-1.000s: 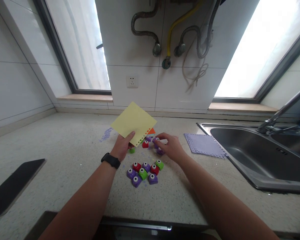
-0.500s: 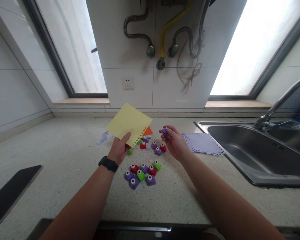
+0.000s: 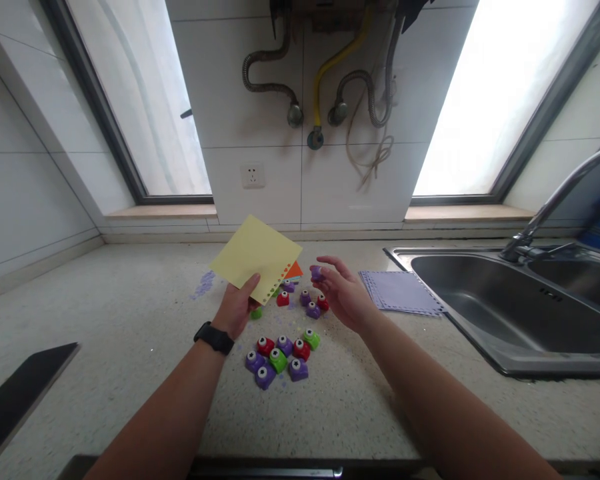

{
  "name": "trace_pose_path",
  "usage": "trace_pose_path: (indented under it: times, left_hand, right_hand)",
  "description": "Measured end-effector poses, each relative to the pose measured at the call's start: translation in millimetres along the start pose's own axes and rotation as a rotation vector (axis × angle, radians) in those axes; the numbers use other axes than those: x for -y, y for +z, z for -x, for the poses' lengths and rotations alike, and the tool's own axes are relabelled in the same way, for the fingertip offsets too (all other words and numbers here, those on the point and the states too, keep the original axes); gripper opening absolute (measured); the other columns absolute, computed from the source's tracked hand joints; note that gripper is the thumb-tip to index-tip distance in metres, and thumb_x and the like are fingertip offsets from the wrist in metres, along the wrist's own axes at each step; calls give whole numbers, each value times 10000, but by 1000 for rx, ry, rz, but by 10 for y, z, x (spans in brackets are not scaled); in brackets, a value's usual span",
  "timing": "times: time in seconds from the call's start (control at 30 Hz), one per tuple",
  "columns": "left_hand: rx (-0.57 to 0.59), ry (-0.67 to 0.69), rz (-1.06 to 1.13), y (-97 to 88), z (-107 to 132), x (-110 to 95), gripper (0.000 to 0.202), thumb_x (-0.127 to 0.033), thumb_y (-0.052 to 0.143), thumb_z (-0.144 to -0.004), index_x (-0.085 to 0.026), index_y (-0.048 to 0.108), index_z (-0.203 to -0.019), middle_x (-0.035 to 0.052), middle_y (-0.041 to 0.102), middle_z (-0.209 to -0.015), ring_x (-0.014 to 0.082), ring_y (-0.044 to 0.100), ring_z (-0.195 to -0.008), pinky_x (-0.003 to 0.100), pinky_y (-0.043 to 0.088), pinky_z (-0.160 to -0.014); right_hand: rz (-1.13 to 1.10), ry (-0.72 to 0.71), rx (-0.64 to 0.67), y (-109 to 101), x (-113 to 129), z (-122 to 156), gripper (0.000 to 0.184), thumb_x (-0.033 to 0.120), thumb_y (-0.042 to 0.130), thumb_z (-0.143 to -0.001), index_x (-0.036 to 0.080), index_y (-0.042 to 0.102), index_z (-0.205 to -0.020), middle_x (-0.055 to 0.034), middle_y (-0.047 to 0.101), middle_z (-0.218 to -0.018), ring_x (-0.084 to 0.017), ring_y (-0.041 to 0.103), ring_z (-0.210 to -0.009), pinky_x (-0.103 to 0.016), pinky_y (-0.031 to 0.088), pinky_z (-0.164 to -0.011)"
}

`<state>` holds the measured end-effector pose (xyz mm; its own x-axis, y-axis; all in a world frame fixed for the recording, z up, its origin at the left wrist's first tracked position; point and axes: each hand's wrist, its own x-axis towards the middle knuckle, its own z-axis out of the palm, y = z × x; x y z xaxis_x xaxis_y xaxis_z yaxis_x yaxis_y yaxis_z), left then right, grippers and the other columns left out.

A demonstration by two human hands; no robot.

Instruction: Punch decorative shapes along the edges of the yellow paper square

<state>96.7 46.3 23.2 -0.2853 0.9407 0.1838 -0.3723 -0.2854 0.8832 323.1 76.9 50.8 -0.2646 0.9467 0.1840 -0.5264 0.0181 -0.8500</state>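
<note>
My left hand [image 3: 239,308] grips a yellow sheet of paper [image 3: 255,257] by its near edge, thumb on top. A row of small punched holes runs along the sheet's right-hand edge. Just right of the paper, my right hand [image 3: 341,290] holds a small purple craft punch [image 3: 317,274] between thumb and fingers, apart from the sheet. Under and beside the hands stand more punches, among them a red punch [image 3: 283,299] and a purple punch [image 3: 313,309]. Closer to me sits a cluster of red, purple and green punches, with a green punch [image 3: 278,361] in its middle.
A stack of purple sheets [image 3: 400,292] with punched edges lies beside the steel sink [image 3: 480,363] on the right. Orange paper [image 3: 294,270] shows behind the yellow sheet. Purple paper bits [image 3: 203,285] lie to the left. A dark flat board [image 3: 25,380] rests at the far left.
My right hand has moved slightly left with the purple punch, which has turned in the fingers. The yellow sheet stays in my left hand. The camera view has shifted a little.
</note>
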Motion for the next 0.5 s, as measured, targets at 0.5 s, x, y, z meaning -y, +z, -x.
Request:
trace_pose_path:
  times: [0.5]
  left_hand:
    - [110,-77,-88,29,90,54,425,-403,834,-773,-155,695,-1090,19,722,-780,109,568,-513,196,382,-394]
  right_hand:
    - [448,78,305,-28,-43,99,426,360,749,-877,279,688,-1292,-44,737,-971,-148,630,-772,-331,494,-732]
